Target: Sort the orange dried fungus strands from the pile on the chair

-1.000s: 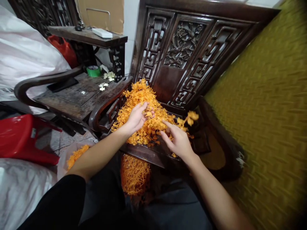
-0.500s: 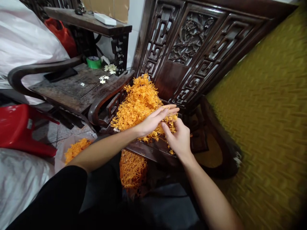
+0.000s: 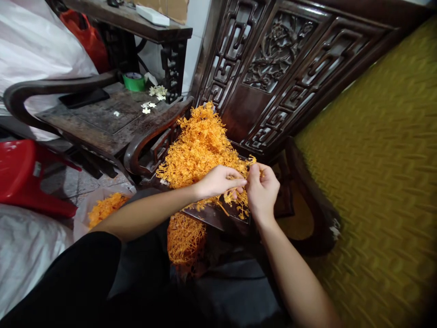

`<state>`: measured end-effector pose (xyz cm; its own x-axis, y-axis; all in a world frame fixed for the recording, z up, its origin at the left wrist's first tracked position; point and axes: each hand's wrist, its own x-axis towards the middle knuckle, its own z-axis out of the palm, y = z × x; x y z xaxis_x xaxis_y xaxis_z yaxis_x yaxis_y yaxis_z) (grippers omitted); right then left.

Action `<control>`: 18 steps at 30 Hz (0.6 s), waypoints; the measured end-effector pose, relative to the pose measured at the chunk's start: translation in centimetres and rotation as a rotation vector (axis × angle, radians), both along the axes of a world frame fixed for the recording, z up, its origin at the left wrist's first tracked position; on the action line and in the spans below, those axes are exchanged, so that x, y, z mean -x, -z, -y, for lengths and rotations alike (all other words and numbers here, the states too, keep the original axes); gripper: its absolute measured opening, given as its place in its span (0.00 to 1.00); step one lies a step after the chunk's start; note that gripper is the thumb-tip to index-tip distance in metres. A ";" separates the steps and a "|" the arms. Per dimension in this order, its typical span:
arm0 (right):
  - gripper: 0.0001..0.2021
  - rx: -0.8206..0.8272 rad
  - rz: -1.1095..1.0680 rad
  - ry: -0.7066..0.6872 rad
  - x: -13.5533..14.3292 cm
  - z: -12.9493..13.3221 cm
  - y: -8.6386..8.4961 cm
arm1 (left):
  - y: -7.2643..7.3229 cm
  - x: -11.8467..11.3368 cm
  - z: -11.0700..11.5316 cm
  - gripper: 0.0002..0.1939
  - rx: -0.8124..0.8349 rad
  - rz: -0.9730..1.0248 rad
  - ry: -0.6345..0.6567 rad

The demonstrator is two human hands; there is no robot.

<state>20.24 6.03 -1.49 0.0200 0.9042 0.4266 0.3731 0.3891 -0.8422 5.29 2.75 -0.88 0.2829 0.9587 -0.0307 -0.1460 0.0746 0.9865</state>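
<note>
We are finding no writing that can be read anywhere here. We are looking down at a dark carved wooden chair (image 3: 273,77), its back panel cut into fretwork and a flower relief, its seat glossy and hard. Heaped on that seat, against the chair's left armrest, is a pile of orange sprigs (image 3: 198,146): thin, branching, frilly pieces, bright orange and tangled together.

At the front edge of the seat, our left hand (image 3: 218,181) and right hand (image 3: 262,189) are meeting, each with fingers curled and pinching one small orange sprig (image 3: 235,197) between them; its stems are hanging down just in front of the seat edge.

Below the seat front, a second clump of orange pieces (image 3: 182,237) is lying on the lap, and another orange heap (image 3: 104,207) is sitting in a pale bag left of the chair.

Further left of the chair stands a worn dark side table (image 3: 102,123) carrying small white flowers (image 3: 146,108) and a green tape roll (image 3: 134,82). A red plastic stool (image 3: 23,175) is left of that. Right of the chair, a yellow woven mat (image 3: 375,159) shows a chevron texture.
</note>
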 end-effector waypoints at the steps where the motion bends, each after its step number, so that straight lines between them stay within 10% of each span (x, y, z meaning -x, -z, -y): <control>1: 0.19 0.004 0.004 0.014 -0.1 -0.1 -0.1 | -0.2 -0.3 0.2 0.09 -0.003 -0.015 -0.020; 18: 0.23 -0.197 0.070 0.103 0.5 -1.4 -1.5 | -3.0 -1.4 0.7 0.13 0.203 0.192 -0.104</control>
